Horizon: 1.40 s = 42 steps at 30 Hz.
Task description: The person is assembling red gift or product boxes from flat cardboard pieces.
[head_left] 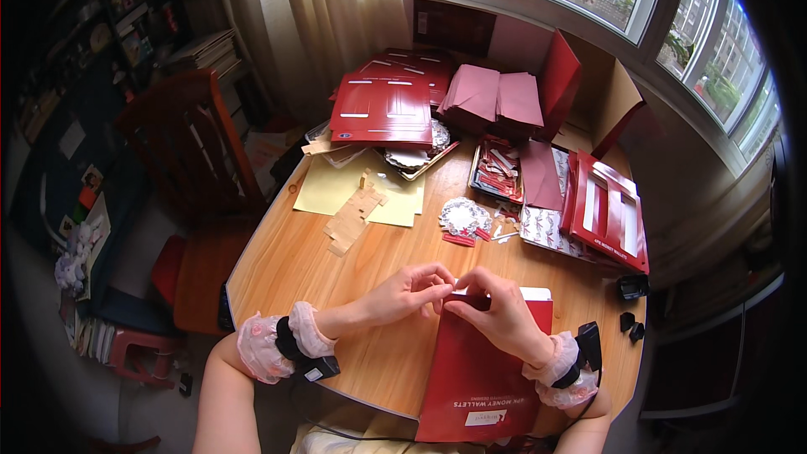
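A flat red cardboard packet lies at the table's near edge, its printed end toward me. A white edge shows at its far end. My right hand is over the packet's far end, thumb and fingers curled together in a pinch. Just left of it, my left hand has its fingers bent and brought together, the tips close to those of my right hand. A bit of white shows between the two hands, too small to name. Fabric cuffs with black straps sit on both wrists.
Beyond the hands lie a patterned roll, a tray of red and white scraps and yellow sheets with brown tape. Red printed cards and pink stacks stand behind. Red frame-cut packets lie right.
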Tool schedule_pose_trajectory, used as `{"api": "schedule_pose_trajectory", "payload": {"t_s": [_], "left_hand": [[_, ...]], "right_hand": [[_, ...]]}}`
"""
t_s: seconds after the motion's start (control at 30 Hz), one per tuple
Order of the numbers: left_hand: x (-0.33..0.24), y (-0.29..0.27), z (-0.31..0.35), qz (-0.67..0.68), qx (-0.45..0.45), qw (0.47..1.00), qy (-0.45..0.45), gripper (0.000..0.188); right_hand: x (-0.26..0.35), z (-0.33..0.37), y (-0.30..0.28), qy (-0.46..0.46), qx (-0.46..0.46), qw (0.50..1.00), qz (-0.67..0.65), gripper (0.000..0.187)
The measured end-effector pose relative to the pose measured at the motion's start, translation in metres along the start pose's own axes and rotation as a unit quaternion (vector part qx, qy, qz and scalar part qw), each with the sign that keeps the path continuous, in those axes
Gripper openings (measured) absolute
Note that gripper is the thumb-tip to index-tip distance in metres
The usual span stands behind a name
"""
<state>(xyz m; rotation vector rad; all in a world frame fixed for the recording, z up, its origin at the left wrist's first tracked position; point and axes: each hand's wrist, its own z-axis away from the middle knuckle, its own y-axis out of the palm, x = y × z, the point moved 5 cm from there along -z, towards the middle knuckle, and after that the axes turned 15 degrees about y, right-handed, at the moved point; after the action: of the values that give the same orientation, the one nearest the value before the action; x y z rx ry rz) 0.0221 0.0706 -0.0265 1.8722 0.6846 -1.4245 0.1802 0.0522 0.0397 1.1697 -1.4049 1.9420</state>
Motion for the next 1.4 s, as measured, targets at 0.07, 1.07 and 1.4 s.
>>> {"api": "schedule_pose_trajectory", "payload": {"t_s": [0.07,1.07,1.4], "left_hand": [[0.001,0.006,0.001,0.017,0.001,1.000,-0.001,0.021],[-0.002,-0.021,0.000,0.155,-0.054,0.985,-0.059,0.056],[0.004,-0.022,0.003,0.165,-0.083,0.978,-0.101,0.049]], "right_hand": [[-0.001,-0.002,-0.004,0.014,-0.057,0.998,-0.010,0.028],[-0.118,0.046,-0.075,0.105,-0.130,0.914,-0.370,0.005],[-0.108,0.051,-0.073,0.084,-0.146,0.898,-0.406,0.017]]}}
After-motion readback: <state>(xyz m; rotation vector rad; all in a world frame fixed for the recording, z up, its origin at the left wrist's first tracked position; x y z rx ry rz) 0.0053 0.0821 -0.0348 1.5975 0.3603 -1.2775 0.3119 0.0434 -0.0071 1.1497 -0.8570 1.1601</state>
